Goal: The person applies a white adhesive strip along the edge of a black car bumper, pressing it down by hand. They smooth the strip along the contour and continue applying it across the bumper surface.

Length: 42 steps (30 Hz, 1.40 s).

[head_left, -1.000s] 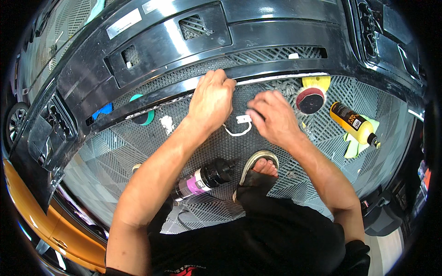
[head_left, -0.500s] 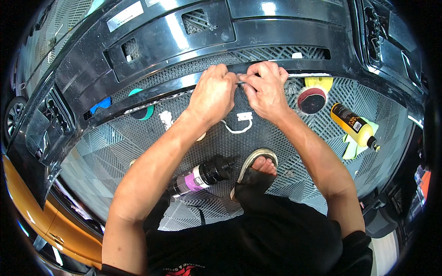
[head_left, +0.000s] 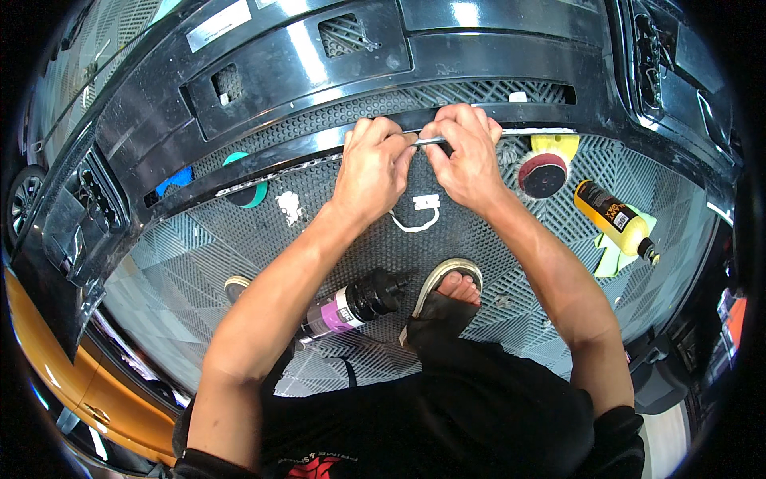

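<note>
Both hands closed: my left hand (head_left: pixel 369 172) and right hand (head_left: pixel 469 164) pinch a thin grey strip (head_left: pixel 432 141) at the black bumper's (head_left: pixel 503 56) near edge. Dark bottle (head_left: pixel 373 297) lies near my foot (head_left: pixel 460 289).

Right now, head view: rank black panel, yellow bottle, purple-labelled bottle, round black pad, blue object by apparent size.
1. Black panel
2. Yellow bottle and purple-labelled bottle: too alike to rank
3. Round black pad
4. Blue object
</note>
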Each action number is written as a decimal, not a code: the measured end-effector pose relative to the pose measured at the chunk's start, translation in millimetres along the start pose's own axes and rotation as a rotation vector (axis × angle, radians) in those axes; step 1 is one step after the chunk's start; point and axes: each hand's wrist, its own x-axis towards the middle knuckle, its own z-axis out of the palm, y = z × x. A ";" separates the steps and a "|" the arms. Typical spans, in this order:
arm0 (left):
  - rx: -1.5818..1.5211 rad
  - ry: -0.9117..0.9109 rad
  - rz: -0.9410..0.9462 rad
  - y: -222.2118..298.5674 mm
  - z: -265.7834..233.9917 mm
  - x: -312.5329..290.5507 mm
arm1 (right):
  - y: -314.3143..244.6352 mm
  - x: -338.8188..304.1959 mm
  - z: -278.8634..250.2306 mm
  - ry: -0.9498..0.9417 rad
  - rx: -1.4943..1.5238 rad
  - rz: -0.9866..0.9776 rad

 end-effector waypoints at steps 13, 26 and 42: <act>-0.154 0.090 0.000 -11.7 5.3 -3.2 | -1.3 1.4 1.8 -0.010 -0.096 -0.064; 0.026 0.081 -0.071 0.7 6.0 -6.3 | -1.7 1.4 -0.5 -0.042 -0.037 0.019; -0.139 0.184 0.025 -14.1 10.4 -6.0 | -5.1 1.4 -1.4 -0.091 -0.121 -0.026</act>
